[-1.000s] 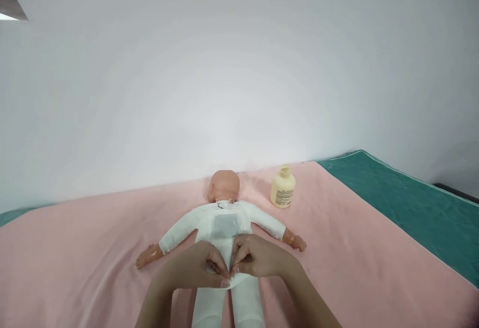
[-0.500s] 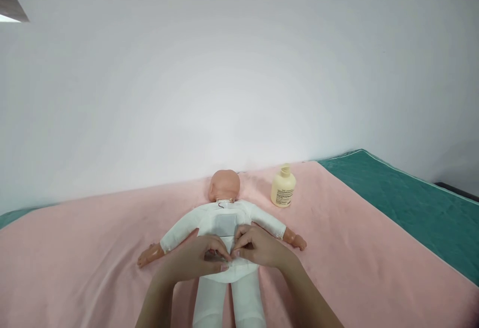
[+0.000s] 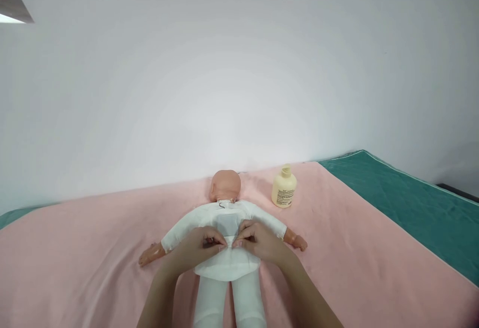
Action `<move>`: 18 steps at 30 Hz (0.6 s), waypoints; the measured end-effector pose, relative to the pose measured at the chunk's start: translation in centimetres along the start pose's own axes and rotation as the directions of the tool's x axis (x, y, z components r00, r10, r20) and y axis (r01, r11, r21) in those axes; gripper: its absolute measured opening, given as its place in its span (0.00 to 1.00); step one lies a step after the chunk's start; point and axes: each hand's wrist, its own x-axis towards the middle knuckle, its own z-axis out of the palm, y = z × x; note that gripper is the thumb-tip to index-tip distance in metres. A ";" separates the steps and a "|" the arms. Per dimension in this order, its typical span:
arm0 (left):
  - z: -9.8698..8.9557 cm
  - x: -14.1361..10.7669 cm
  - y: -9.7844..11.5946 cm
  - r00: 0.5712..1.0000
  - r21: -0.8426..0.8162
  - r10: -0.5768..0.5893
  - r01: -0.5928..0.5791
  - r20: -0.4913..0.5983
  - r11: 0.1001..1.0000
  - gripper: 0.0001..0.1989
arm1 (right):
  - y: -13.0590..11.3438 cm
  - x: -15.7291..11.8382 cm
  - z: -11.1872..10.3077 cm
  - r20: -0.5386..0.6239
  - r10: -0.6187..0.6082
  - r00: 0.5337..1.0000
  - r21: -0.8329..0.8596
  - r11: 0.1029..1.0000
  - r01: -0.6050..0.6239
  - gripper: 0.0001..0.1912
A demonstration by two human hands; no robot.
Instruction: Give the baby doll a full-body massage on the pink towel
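head view: the left hand (image 3: 261,242) and right hand (image 3: 194,250), pinched, have moved up the doll (image 3: 226,267), exposing more lower torso, near the pink cloth's (image 3: 348,238) far edge; fabric grip can't be told.

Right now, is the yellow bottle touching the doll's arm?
Apart. The head view shows a strip of pink cloth between the base of the yellow bottle and the doll's arm.

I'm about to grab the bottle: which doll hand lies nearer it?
The doll hand at right, below the bottle; the other doll hand lies beyond the body, at left.
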 end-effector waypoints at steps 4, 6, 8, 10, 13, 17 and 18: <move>-0.1 0.3 -0.1 0.999 0.016 0.009 -0.008 -0.037 1.000 0.10 | -0.1 0.1 0.0 -0.042 -0.042 0.998 0.010 0.999 0.043 0.11; 0.0 0.4 -0.2 0.997 0.025 0.023 -0.022 -0.075 0.999 0.11 | -0.2 0.2 0.1 -0.090 -0.063 0.994 0.000 0.998 0.063 0.11; 0.1 0.5 -0.2 0.993 0.039 0.041 -0.037 -0.106 0.999 0.11 | -0.2 0.3 0.2 -0.121 -0.068 0.990 -0.015 0.998 0.066 0.11; 0.3 0.5 -0.1 0.992 0.083 0.064 -0.055 -0.113 0.995 0.12 | -0.1 0.4 0.3 -0.124 -0.067 0.990 -0.025 0.998 0.065 0.11; 0.4 0.5 0.2 0.991 0.171 0.104 -0.089 -0.081 0.981 0.11 | 0.0 0.4 0.4 -0.118 -0.073 0.990 -0.054 0.996 0.067 0.11; 0.7 0.7 0.0 0.984 0.172 0.138 -0.118 -0.113 0.978 0.10 | 0.0 0.8 0.8 -0.143 -0.125 0.982 -0.101 0.989 0.111 0.10; 0.8 0.8 -0.3 0.973 0.149 0.153 -0.128 -0.171 0.980 0.09 | 0.0 1.1 1.0 -0.194 -0.139 0.971 -0.120 0.986 0.117 0.10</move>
